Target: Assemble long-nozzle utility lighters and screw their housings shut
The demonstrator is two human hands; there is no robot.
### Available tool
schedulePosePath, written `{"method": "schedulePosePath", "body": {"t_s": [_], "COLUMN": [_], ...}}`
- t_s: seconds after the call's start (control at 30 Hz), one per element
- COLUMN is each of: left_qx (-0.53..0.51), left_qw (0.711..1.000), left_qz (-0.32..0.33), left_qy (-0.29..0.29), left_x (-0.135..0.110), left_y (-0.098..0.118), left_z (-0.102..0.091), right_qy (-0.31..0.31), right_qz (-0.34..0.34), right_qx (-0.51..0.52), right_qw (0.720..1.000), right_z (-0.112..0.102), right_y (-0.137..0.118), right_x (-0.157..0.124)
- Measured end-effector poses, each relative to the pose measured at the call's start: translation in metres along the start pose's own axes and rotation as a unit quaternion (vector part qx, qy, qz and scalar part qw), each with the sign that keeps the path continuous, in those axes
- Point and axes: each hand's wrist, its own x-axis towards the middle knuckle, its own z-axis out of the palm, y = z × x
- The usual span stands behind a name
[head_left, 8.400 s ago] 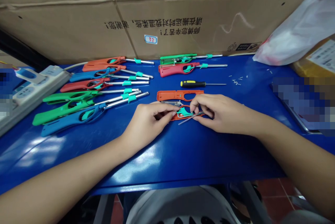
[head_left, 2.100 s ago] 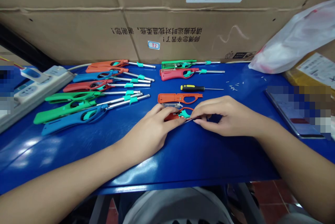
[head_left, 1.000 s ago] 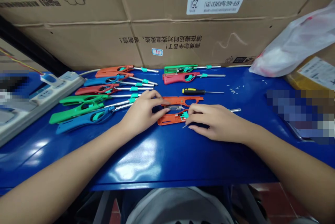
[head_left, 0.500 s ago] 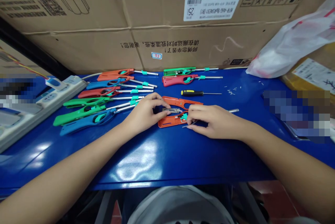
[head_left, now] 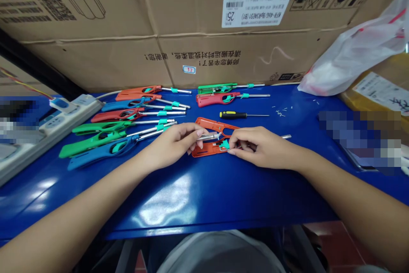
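Note:
My left hand is closed, pinching a small clear fuel tank with a whitish nozzle end, tilted over an opened orange gas lighter. One half of its shell lies behind. The nearer half has a green trigger and inner parts in it. My right hand is closed at this half's right side, thumb and finger pinching a thin tube that they mostly hide. Beyond that hand the lighter's metal tip sticks out.
Several coloured gas lighters lie at the left, beside a power strip. A green lighter, a red one and a screwdriver lie behind my hands. White scraps and a plastic bag are at the right. A cardboard box stands behind.
My left hand has turned the fuel tank, and its fingers have curled further round it. The thin tube in my right hand, visible before, is now mostly hidden behind the fingers.

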Motion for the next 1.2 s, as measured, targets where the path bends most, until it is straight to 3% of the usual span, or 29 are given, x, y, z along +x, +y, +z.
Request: {"method": "schedulePosePath", "body": {"t_s": [0.17,0.47,1.2], "left_qx": [-0.034,0.0,0.013], "left_qw": [0.998,0.999,0.999], "left_qz": [-0.031,-0.018,-0.026], "left_qy": [-0.043,-0.029,-0.026], "left_x": [-0.0033,-0.0036,-0.0039], "left_y": [0.0065,0.005,0.0057], "left_z": [0.0058,0.0091,0.0094], "right_qy": [0.015,0.048,0.055], "right_qz": [0.023,0.009,-0.013], "right_qx": [0.031,0.038,0.021], "right_qw": [0.999,0.998,0.998], "right_z": [0.0007,0.0019,0.0024], "right_y": [0.0011,-0.0003,0.0003], "right_x": [0.0023,0.0043,0.0029]}}
